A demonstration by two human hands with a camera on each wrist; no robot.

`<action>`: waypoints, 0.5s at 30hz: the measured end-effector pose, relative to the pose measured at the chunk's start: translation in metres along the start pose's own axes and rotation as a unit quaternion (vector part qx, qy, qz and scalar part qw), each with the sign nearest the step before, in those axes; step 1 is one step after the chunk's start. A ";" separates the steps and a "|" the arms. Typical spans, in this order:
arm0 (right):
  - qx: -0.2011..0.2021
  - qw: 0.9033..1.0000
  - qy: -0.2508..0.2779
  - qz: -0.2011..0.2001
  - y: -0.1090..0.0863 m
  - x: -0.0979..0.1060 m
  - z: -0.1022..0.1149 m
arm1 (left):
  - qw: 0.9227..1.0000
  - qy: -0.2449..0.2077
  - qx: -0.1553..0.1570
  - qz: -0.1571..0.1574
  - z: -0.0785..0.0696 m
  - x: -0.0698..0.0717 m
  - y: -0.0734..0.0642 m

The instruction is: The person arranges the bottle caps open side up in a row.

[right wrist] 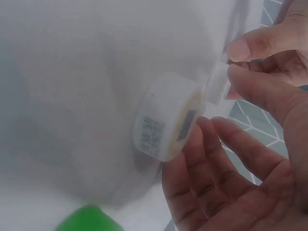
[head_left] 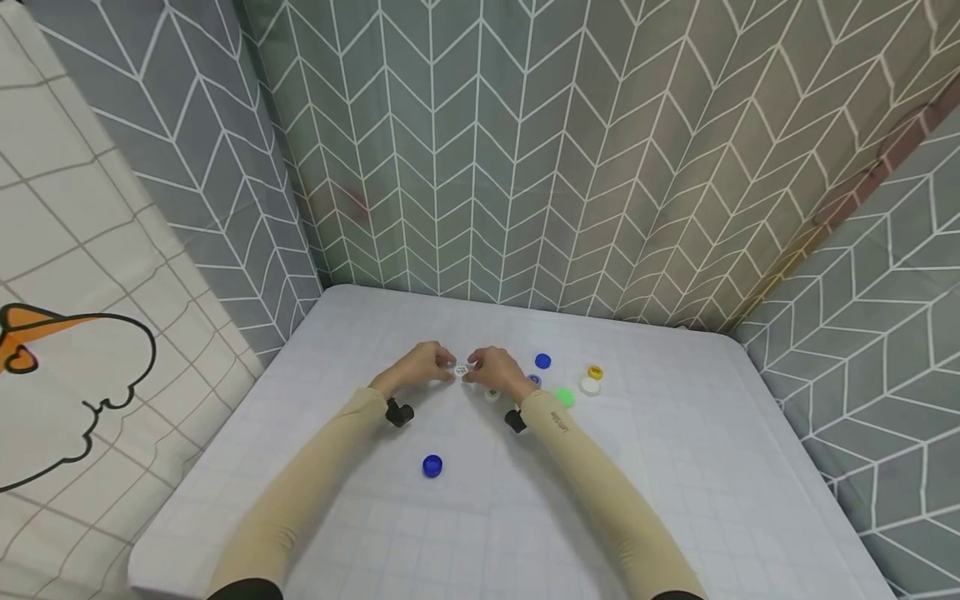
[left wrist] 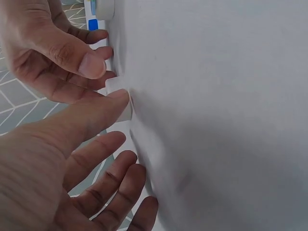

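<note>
A small white bottle cap (head_left: 461, 371) with print on its top lies on the white table between my two hands. From the left, my left hand (head_left: 423, 365) pinches its edge; in the left wrist view the thumb covers part of the cap (left wrist: 126, 114), with the other fingers spread below. My right hand (head_left: 495, 368) holds the opposite edge, its thumb against the cap (right wrist: 218, 85) in the right wrist view. Close by the right hand's fingers stands a second white cap (right wrist: 163, 118), tilted in that view, with dark printed characters on its side.
Right of the hands lie a blue cap (head_left: 542, 361), a blue-and-white cap (head_left: 535, 380), a green cap (head_left: 565, 397), a yellow cap (head_left: 595, 372) and another white cap (head_left: 590, 387). Nearer the person is a dark blue cap (head_left: 432, 466). Patterned curtains (head_left: 480, 150) hang behind the table.
</note>
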State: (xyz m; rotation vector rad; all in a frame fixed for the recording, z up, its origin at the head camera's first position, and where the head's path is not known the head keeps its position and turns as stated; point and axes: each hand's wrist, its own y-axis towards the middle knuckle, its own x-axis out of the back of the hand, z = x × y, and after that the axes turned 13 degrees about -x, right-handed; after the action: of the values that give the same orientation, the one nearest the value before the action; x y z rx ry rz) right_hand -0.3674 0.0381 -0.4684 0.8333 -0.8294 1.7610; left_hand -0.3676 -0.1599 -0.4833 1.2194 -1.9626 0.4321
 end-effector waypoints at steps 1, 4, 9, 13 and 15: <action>-0.001 1.000 -0.003 0.000 0.001 -0.001 0.000 | 1.000 0.001 0.001 -0.001 0.000 -0.001 0.001; -0.006 1.000 -0.004 0.001 0.003 -0.003 0.000 | 1.000 -0.005 0.007 -0.006 0.000 -0.003 0.002; -0.015 1.000 0.005 0.002 0.002 -0.005 0.001 | 1.000 -0.011 0.015 -0.009 -0.001 -0.005 0.003; -0.019 1.000 0.006 -0.001 0.002 -0.008 0.001 | 1.000 -0.006 0.010 -0.011 -0.001 -0.007 0.002; -0.018 1.000 0.008 -0.004 0.002 -0.010 0.001 | 1.000 -0.003 0.005 -0.012 -0.001 -0.007 0.001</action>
State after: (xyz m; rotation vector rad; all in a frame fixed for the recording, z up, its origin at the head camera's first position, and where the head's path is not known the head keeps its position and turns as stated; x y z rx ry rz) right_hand -0.3662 0.0320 -0.4766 0.7969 -0.8426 1.7395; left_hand -0.3667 -0.1544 -0.4884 1.2501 -1.9506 0.4262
